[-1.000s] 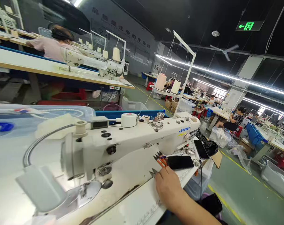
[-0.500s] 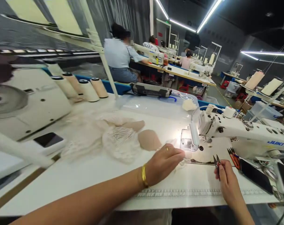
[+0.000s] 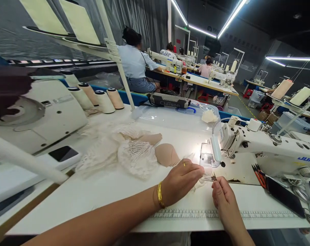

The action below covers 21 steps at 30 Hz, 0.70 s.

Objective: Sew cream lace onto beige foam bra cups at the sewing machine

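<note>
My left hand is closed on the edge of a pale lace bra just in front of the sewing machine's lit needle area. One beige cup of the bra lies left of the fingers, and white lace spreads further left over the table. In my right hand is a pair of thread snips, its small blades pointing up beside the left fingertips at the fabric edge. Part of the fabric is hidden under my left hand. The sewing machine stands beyond my right hand.
Thread cones and another machine stand at the left. A clear plastic bin lid lies behind the lace. Orange-handled tools and a dark phone lie at the right. A person sits at another table beyond.
My right hand has moved left with the snips, bringing their blades from beside the machine bed to the fabric at my left fingertips. My left hand keeps its hold.
</note>
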{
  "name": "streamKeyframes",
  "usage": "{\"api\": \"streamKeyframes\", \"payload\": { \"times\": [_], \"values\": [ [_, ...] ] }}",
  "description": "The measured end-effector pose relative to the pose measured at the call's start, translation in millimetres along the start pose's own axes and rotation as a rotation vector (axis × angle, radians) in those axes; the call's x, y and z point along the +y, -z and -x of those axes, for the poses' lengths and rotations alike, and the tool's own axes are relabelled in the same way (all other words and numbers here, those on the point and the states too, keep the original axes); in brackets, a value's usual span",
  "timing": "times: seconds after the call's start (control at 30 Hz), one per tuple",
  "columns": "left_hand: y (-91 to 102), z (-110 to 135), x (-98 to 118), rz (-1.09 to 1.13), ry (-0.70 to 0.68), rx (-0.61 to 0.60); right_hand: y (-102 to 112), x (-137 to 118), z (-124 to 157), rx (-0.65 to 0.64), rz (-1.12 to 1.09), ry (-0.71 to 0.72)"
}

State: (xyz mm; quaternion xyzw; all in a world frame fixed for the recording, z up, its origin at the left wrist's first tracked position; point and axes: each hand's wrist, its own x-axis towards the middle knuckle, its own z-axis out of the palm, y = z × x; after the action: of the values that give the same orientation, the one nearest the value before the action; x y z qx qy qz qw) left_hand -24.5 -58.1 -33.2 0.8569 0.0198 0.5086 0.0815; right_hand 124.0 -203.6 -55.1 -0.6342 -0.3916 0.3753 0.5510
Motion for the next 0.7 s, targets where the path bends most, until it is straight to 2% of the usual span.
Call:
{"api": "streamKeyframes", "payload": {
  "times": [0.33, 0.7],
  "values": [
    [0.0, 0.4, 1.6, 0.012, -0.005, -0.011, -7.3, -0.2, -2.9, 0.06, 0.184, 0.102],
    [1.5, -0.2, 2.5, 0.006, 0.013, -0.024, -8.8, -4.2, -4.2, 0.092, 0.196, 0.121]
  ]
}}
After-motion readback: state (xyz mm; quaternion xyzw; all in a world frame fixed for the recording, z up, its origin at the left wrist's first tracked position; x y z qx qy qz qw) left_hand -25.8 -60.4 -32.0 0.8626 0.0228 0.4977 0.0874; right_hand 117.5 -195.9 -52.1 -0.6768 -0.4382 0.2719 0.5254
